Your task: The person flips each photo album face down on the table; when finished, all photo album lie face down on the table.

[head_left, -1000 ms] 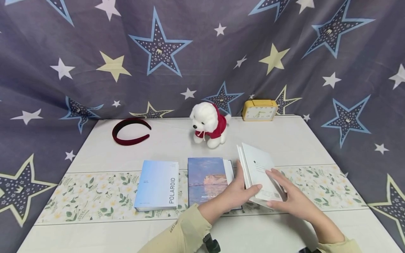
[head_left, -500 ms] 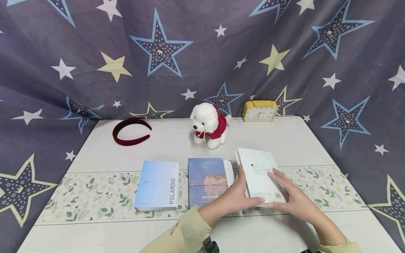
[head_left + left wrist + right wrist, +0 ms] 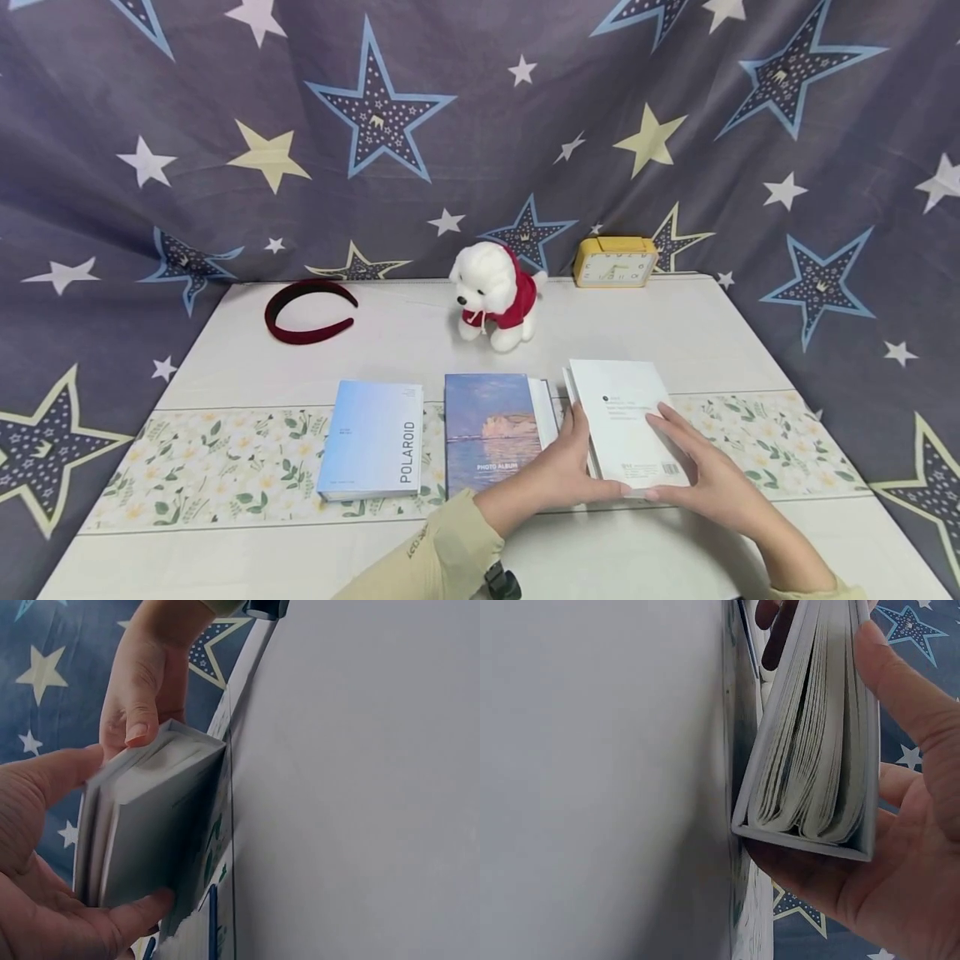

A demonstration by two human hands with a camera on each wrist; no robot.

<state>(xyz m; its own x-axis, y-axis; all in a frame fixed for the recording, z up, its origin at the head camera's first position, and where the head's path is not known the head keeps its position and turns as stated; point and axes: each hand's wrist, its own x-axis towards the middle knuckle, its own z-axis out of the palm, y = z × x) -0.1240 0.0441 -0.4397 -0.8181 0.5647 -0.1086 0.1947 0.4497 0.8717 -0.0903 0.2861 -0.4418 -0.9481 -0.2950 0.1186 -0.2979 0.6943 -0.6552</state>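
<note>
- I take the blue hardcover photo album with a painted seascape cover (image 3: pixel 487 425) as my landmark; the white hardcover book with small black print (image 3: pixel 626 425) is just right of it, tilted.
- The left hand (image 3: pixel 555 471) has the white book by its page side, thumb and fingers curled in on the covers.
- The right hand (image 3: pixel 708 479) grips the spine side, thumb near the front edge, fingers wrapped along the spine.
- I judge the handling partway along: the landmark and the pale-blue album lettered POLAROID (image 3: pixel 367 437), to its left, lie flat, while the white book is neither flat nor released. I can't tell whether its lower edge touches the table.
- The left hand fills the narrow gap beside the landmark, so I'd expect a rub there.
- Behind the landmark stands the white plush dog in a red hoodie (image 3: pixel 483 283); the yellow rectangular clock (image 3: pixel 615 262) is farther back, to the right.
- Bare white tablecloth (image 3: pixel 225 558) shows in front of the landmark; I see room there, and rightward beyond the right hand.
</note>
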